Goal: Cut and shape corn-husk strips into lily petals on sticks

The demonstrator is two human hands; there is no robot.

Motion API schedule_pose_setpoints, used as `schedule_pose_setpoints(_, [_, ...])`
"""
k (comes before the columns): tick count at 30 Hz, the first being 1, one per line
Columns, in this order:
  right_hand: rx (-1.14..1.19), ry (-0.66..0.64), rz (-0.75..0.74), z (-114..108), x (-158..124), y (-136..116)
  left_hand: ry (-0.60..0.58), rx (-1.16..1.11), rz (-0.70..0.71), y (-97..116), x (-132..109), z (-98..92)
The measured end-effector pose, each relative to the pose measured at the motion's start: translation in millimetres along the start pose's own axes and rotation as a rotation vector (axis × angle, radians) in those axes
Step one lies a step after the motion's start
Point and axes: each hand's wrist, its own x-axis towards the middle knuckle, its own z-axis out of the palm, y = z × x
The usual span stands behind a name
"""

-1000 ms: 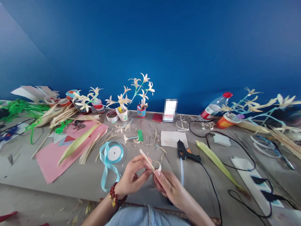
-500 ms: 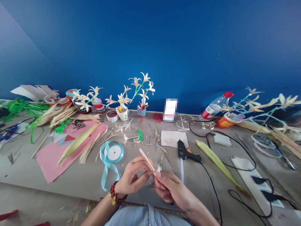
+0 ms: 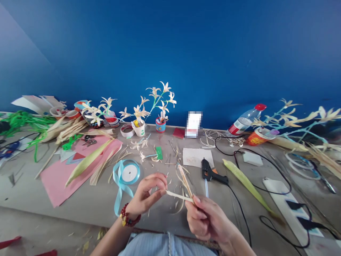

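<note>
Between my two hands a thin pale strip [image 3: 177, 195], like dried husk, is stretched nearly level. My left hand [image 3: 150, 195], with a beaded bracelet at the wrist, pinches its left end between thumb and fingertips. In my right hand [image 3: 204, 217], thumb and fingers close on a slim pale rolled piece [image 3: 185, 180] that points up and away. The strip's right end meets this piece at my right fingertips. A spool of light blue ribbon [image 3: 129, 173] lies left of my left hand. Beyond my right hand rests a black glue gun [image 3: 211, 172] with a clear glue stick below it.
Pale handmade flowers stand in cups [image 3: 160, 125] along the blue wall. Pink paper [image 3: 57, 181] and husks lie at left. At right are a husk leaf [image 3: 247, 183], a plastic bottle [image 3: 243, 122], a power strip [image 3: 283, 201] and looping black cables.
My hands have moved apart, the right one going right. The rolled piece now sits in my right hand, and a strip is drawn out between it and my left hand.
</note>
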Motion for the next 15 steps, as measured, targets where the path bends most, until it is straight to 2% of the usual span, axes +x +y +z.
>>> schedule_pose_setpoints(4, [0.023, -0.009, -0.018, -7, -6, 0, 0.013, -0.017, -0.011, 3, 2, -1.4])
schedule_pose_setpoints(10, [0.233, -0.139, -0.002, -3, -13, -3, 0.018, -0.079, -0.027, -4, -3, -3.2])
schedule_pose_setpoints(13, [0.307, -0.192, -0.065, -3, -23, -8, 0.022, -0.110, -0.041, -8, -5, -6.0])
schedule_pose_setpoints(15, [0.311, -0.161, -0.145, -6, -30, -13, 0.035, -0.123, -0.058, -8, -5, -6.8])
